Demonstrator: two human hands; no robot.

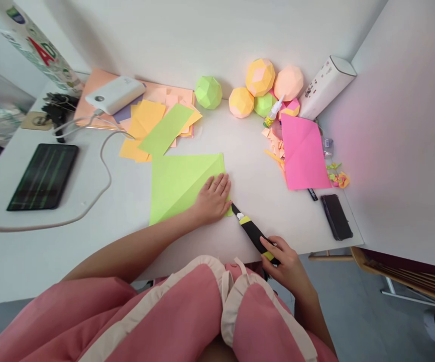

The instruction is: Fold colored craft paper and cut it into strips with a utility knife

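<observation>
A light green sheet of paper (176, 176) with a diagonal crease lies on the white table in front of me. Flat on its right part rests my left hand (213, 198), fingers stretched out and pressing the paper. My right hand (283, 261) is wrapped round the handle of a black and yellow utility knife (255, 234). The knife's dark blade tip is at the sheet's right edge, close to my left fingers; I cannot tell whether it touches the paper.
Behind the sheet lie coloured paper pieces (168, 128) and a white power bank (115, 94) with a cable. Several paper balls (260, 78) sit by the wall. To the right are a pink sheet (306, 153) and a phone (336, 217); a tablet (43, 176) lies left.
</observation>
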